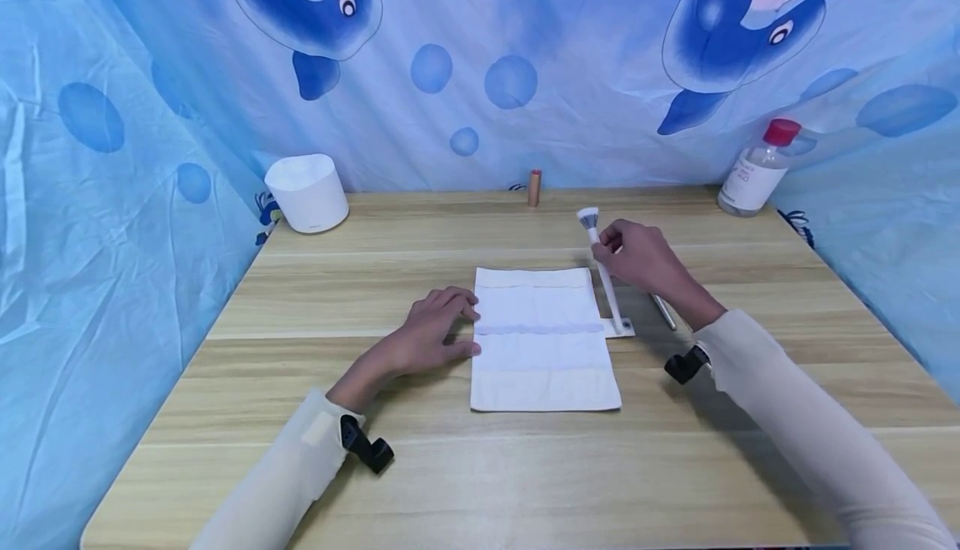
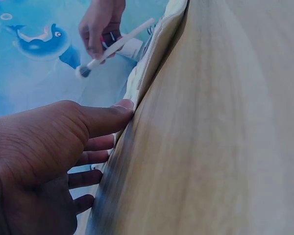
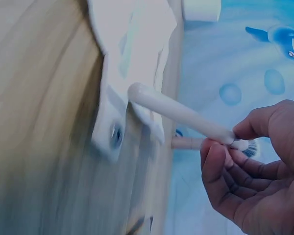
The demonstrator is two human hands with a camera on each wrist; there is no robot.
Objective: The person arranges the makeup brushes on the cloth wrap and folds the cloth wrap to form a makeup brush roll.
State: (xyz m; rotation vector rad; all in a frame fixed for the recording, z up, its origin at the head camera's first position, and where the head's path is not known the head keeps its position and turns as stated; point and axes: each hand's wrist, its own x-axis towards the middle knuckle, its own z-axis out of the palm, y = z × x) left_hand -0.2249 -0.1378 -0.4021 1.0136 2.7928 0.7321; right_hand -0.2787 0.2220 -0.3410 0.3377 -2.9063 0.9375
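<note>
A white cloth brush roll [image 1: 543, 371] lies spread near the middle of the tabletop [image 1: 480, 483], its short strap [image 1: 627, 332] jutting toward the tabletop's right edge. The left hand [image 1: 438, 329] is loosely spread, thumb and fingertips touching the roll's left border without gripping it. The right hand [image 1: 637, 254] pinches a white makeup brush [image 1: 609, 287] between thumb and curled fingers, near the bristle end. The brush is tilted, bristles toward the tabletop's far edge, the handle's butt appearing over the strap in the head view; whether it touches the cloth I cannot tell.

As things lie, the opening-out looks done: the roll is flat and the snap [image 3: 116, 137] on its strap is unfastened. The brush looks midway through being handled, in the fingers and neither laid down nor tucked into the cloth. A slim silver rod [image 1: 663, 312], partly hidden by the right forearm, also lies outside the roll, to its right. Any pockets are too indistinct to judge.

Along the tabletop's far edge stand a white container [image 1: 307, 196] at the left corner, a copper-coloured tube [image 1: 534, 188] near the middle, and a red-capped bottle [image 1: 750, 183] at the right corner.
</note>
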